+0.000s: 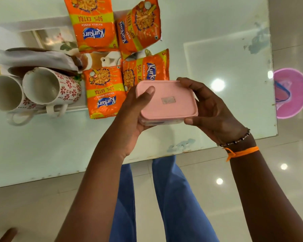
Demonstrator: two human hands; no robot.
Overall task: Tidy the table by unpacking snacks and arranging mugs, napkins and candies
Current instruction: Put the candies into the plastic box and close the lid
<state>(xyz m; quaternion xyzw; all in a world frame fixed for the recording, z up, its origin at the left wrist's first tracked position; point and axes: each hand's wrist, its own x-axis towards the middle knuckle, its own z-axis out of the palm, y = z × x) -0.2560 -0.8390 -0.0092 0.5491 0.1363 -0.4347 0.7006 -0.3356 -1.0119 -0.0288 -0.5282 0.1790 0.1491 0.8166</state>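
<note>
A small clear box with a pink lid point(166, 100) is held above the glass table point(59, 145) between both hands. My left hand point(135, 116) grips its left side with the thumb on the lid. My right hand point(212, 109) clasps its right side. Its contents are hidden. Several orange snack packets point(103, 91) lie on a white tray point(42, 23) at the upper middle. Two white mugs with red flower print point(59, 88) lie on their sides at the left. A folded white napkin point(37, 58) rests on a brown holder behind the mugs.
The table's near edge point(94, 170) runs across the middle, its right edge point(274, 84) close to my right hand. A pink bowl-shaped object point(294, 95) sits on the floor beyond that edge. My blue trouser legs point(170, 198) stand below the table edge.
</note>
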